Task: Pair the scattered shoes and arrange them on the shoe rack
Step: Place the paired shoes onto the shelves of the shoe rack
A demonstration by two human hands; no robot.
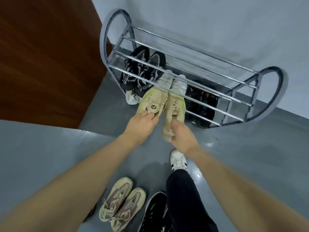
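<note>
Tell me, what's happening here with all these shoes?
A person is tidying shoes onto a chrome wire shoe rack. The left hand grips one beige lace-up sneaker and the right hand grips its mate, sliding the pair in at the rack's front. A black mesh pair and a dark pair with orange marks already sit there. A tan and mauve pair waits on the grey floor.

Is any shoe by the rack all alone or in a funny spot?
Yes. A white shoe with green marks pokes out alone beneath the black pair at the rack's left end; no mate shows beside it. The beige pair, gripped by the left hand and right hand, is only halfway in.
</note>
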